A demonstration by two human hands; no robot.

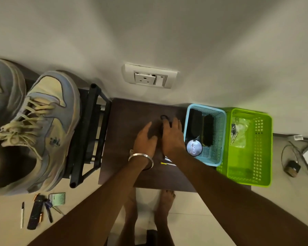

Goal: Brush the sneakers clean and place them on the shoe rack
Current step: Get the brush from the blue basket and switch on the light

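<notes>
At 6 o'clock, nearest the camera, 2 bare feet [164, 201] stand on pale floor tiles, and both forearms reach up from there toward the middle. At 8 o'clock on the floor lie a pen [22, 214], a dark remote [35, 213] and a small green pad [57, 198].

At the centre is a dark brown table [121, 139]. The left hand [145, 139], with a silver bangle [140, 159] at its wrist, rests palm down on the tabletop with the fingers loosely spread and nothing gripped. The right hand [172, 137] lies just beside it, its fingers curled over a dark brush [164, 119] whose looped end shows past the fingertips; most of the brush is hidden under the hand.

At 9 o'clock, 2 grey and cream sneakers [41, 125] sit on top of a black shoe rack [91, 132], toes toward the wall, laces loose; only part of the left one is in frame.

At 3 o'clock a blue basket [219, 139] on the table edge holds 2 dark brushes [207, 130] and a round tin [194, 147]. Touching it on the right is a green basket [261, 148] with a clear packet inside. Further right, cables [290, 157] lie on the floor.

At 12 o'clock, on the white wall, is a wall socket [149, 78].
</notes>
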